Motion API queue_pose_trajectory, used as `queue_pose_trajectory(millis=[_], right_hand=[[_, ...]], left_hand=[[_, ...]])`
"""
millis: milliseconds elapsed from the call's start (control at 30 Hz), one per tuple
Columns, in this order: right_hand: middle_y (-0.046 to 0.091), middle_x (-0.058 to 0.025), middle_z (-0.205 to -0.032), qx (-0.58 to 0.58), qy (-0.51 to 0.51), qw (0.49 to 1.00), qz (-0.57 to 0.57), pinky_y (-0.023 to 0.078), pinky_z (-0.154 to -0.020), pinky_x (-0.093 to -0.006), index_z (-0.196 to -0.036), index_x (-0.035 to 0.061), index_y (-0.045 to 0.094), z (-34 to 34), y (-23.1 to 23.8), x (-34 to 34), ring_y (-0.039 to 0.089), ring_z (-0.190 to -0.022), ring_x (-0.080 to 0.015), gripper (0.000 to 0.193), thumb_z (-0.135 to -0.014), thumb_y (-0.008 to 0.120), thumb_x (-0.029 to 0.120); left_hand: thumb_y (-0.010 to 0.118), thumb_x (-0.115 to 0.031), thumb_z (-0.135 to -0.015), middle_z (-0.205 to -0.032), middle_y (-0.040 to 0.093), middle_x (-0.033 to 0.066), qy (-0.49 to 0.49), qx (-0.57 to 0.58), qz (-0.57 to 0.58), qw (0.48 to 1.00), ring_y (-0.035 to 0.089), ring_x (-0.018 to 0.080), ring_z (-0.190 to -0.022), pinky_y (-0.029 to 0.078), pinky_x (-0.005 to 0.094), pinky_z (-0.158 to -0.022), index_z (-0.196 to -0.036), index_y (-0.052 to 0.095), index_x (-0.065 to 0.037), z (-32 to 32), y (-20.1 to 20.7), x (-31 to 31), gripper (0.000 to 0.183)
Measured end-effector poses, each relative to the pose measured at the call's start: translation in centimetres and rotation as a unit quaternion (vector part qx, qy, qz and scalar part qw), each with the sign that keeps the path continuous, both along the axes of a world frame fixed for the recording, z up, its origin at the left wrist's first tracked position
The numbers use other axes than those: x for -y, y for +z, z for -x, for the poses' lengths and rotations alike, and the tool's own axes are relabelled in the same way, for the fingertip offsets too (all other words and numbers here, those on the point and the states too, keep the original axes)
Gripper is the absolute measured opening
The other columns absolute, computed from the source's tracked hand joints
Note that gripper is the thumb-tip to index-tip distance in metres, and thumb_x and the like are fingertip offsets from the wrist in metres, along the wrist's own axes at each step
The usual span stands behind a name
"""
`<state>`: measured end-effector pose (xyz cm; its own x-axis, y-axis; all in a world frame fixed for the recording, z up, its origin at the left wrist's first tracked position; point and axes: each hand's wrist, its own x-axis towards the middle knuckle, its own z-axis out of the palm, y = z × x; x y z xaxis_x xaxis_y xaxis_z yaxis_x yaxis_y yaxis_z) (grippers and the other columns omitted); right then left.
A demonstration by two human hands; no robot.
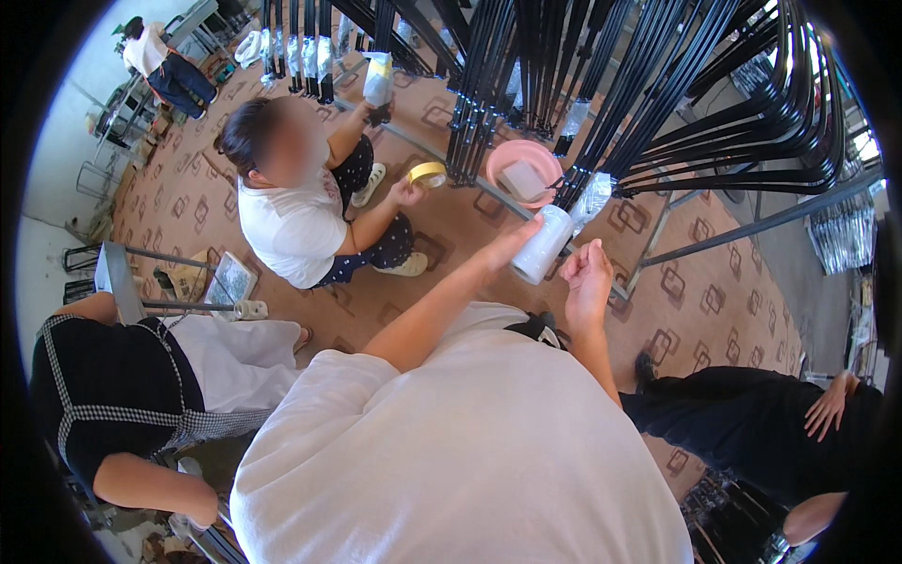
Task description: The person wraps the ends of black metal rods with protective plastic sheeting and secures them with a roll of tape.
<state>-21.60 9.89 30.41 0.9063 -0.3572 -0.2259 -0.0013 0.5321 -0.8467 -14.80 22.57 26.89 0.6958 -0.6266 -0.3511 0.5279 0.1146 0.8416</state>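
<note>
My left hand (515, 242) grips a roll of clear plastic film (542, 248), held upright and slightly tilted in front of my body. Just right of the roll, my right hand (589, 279) is closed with its fingers curled together; whether film lies between them is too fine to see. Right behind the roll, the lower ends of a bundle of black bent metal tubes (628, 122) carry a wrapping of clear film (593, 199). The roll partly overlaps this wrapped end.
A metal rack bar (662, 252) supports several hanging tube bundles. Behind the roll is a pink basin (507, 155) with a pale block (523, 180). A co-worker (291, 216) at left holds yellow tape (427, 175) and a wrapped bundle end (378, 80). Other people stand close on both sides.
</note>
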Motion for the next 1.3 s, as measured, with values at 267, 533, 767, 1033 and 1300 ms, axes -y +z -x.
queue_pose_trajectory(millis=[267, 533, 767, 1033, 1300], right_hand=[[0.039, -0.0008, -0.051, -0.024, 0.018, 1.000, -0.005, 0.030, -0.048, -0.0257, -0.063, 0.0108, 0.039, -0.5, -0.4, 0.0, 0.037, -0.047, -0.0119, 0.029, -0.087, 0.042, 0.027], [0.041, -0.0010, -0.050, -0.013, 0.037, 0.999, 0.002, 0.032, -0.048, -0.0254, -0.063, 0.0110, 0.041, -1.2, -1.3, 0.0, 0.039, -0.046, -0.0114, 0.028, -0.087, 0.041, 0.026], [0.041, 0.0002, -0.050, -0.034, 0.037, 0.998, 0.040, 0.033, -0.047, -0.0246, -0.067, 0.0103, 0.043, -1.4, -1.3, -0.3, 0.038, -0.045, -0.0093, 0.024, -0.088, 0.040, 0.023], [0.041, 0.0014, -0.054, -0.027, 0.018, 0.999, 0.034, 0.030, -0.043, -0.0206, -0.066, 0.0091, 0.044, -1.2, -0.9, 0.0, 0.039, -0.045, -0.0077, 0.021, -0.086, 0.044, 0.018], [0.051, -0.0015, -0.076, -0.064, -0.009, 0.997, 0.046, 0.039, -0.058, -0.0248, -0.091, 0.0075, 0.048, -0.3, -0.5, 0.0, 0.048, -0.066, -0.0099, 0.016, -0.085, 0.046, 0.022]], left_hand=[[0.024, -0.047, -0.088, -0.115, 0.047, 0.0060, 0.037, 0.031, 0.010, 0.999, 0.047, 0.0146, -0.102, 0.038, 0.0284, -0.085, -0.125, 0.034, -0.010, -0.4, 1.1, 0.4, 0.054], [0.023, -0.048, -0.088, -0.109, 0.052, 0.0077, 0.025, -0.008, -0.004, 1.000, 0.050, 0.0153, -0.099, 0.038, 0.0280, -0.084, -0.120, 0.040, -0.007, -0.8, -0.6, 0.6, 0.055], [0.019, -0.039, -0.091, -0.109, 0.051, 0.0077, 0.007, -0.009, -0.006, 1.000, 0.049, 0.0152, -0.100, 0.038, 0.0282, -0.085, -0.122, 0.037, -0.007, -0.5, 0.0, 0.4, 0.048], [0.019, -0.042, -0.090, -0.108, 0.051, 0.0079, 0.002, -0.017, -0.020, 1.000, 0.049, 0.0156, -0.099, 0.037, 0.0288, -0.085, -0.121, 0.038, -0.006, 0.2, 2.3, 0.6, 0.050], [0.025, -0.043, -0.090, -0.108, 0.051, 0.0075, 0.063, -0.029, 0.011, 0.998, 0.048, 0.0149, -0.100, 0.037, 0.0284, -0.085, -0.120, 0.040, -0.005, 0.9, 2.6, 0.9, 0.051]])
